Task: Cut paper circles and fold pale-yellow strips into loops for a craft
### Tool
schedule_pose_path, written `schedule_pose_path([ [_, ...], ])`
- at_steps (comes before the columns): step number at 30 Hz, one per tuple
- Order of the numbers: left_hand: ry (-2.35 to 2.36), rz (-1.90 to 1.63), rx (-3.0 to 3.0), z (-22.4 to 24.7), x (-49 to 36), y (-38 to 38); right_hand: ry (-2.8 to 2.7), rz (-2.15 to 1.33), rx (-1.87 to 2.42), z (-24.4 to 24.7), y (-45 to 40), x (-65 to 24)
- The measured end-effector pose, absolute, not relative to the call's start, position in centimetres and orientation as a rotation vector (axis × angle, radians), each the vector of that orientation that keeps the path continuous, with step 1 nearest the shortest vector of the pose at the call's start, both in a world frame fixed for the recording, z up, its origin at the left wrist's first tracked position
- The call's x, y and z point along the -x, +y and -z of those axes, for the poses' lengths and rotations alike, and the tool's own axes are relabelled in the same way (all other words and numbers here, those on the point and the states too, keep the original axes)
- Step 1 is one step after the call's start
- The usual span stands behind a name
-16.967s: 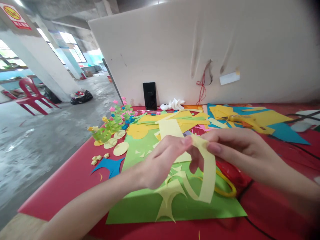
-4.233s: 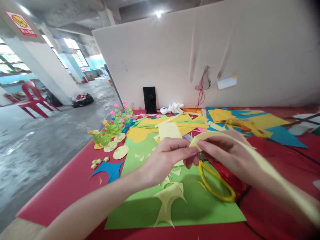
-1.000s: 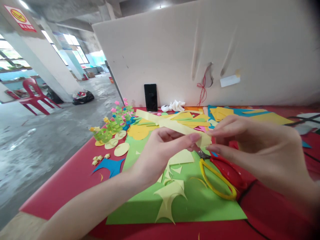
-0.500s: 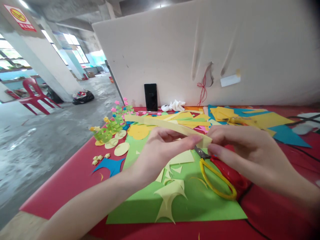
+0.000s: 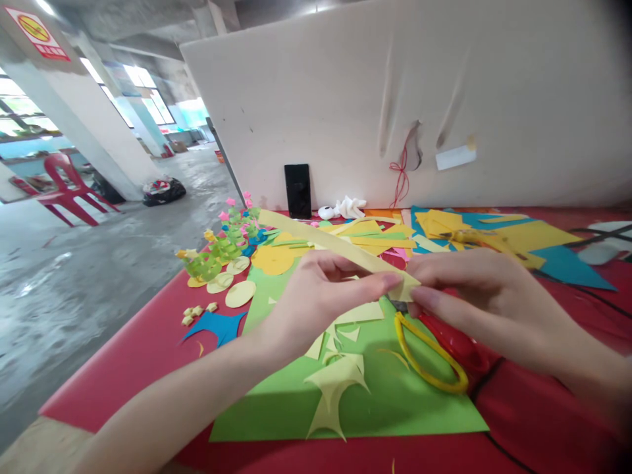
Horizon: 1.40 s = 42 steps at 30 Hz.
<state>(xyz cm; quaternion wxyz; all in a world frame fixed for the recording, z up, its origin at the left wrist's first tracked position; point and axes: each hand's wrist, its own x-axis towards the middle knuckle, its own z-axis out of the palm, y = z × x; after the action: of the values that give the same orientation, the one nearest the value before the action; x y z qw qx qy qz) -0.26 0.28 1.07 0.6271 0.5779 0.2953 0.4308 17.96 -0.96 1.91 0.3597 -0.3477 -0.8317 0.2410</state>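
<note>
Between my two hands is a pale yellow paper strip point(image 5: 336, 245), its long free end slanting up to the left. My left hand point(image 5: 328, 299) pinches it between thumb and fingers close to the near end. Right at that end, my right hand point(image 5: 464, 286) grips the strip with thumb and fingertips. Below them, scissors point(image 5: 434, 359) with one yellow and one red handle lie on a green paper sheet point(image 5: 409, 415); the blades are mostly hidden by my hands. Pale yellow paper offcuts point(image 5: 336, 388) are scattered on the sheet.
Left on the red table point(image 5: 133, 395) are pale paper discs point(image 5: 240, 294), small folded stars point(image 5: 192, 313), a blue offcut point(image 5: 220, 329) and paper flowers point(image 5: 207, 257). Behind are a black phone point(image 5: 297, 191) against a white panel, yellow strips point(image 5: 365, 234), a yellow tool point(image 5: 488, 243) and blue paper point(image 5: 575, 266).
The strip's near end has tilted down and its far end has risen slightly, so it slants more steeply. Both hands keep hold of it, shifting only a little.
</note>
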Motion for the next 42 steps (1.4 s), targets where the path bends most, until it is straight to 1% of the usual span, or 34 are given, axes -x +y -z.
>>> schedule_pose_path([
  [9,0.73,-0.995,-1.311,-0.8,0.1,0.5,-2.045,-0.66,0.904,-1.8,-0.9,-18.2],
  [14,0.645,-1.019,-1.276,-0.6,-0.2,0.4,-1.922,-0.694,0.923,-1.2,-0.9,-18.3],
  [22,0.721,-1.072,-1.34,-0.4,-0.1,0.6,-2.009,-0.433,0.913,-1.1,-1.2,-17.3],
  [28,0.811,-1.095,-1.436,-0.5,-0.1,0.8,-2.099,-0.534,0.926,-1.3,-0.7,-17.4],
  [35,0.811,-1.13,-1.49,-0.7,-0.2,0.6,-2.0,-0.499,0.991,-0.9,-0.9,-17.1],
  [42,0.912,-1.119,-1.538,-0.5,-0.1,1.1,-1.973,-0.603,1.037,-0.8,-0.9,-17.0],
])
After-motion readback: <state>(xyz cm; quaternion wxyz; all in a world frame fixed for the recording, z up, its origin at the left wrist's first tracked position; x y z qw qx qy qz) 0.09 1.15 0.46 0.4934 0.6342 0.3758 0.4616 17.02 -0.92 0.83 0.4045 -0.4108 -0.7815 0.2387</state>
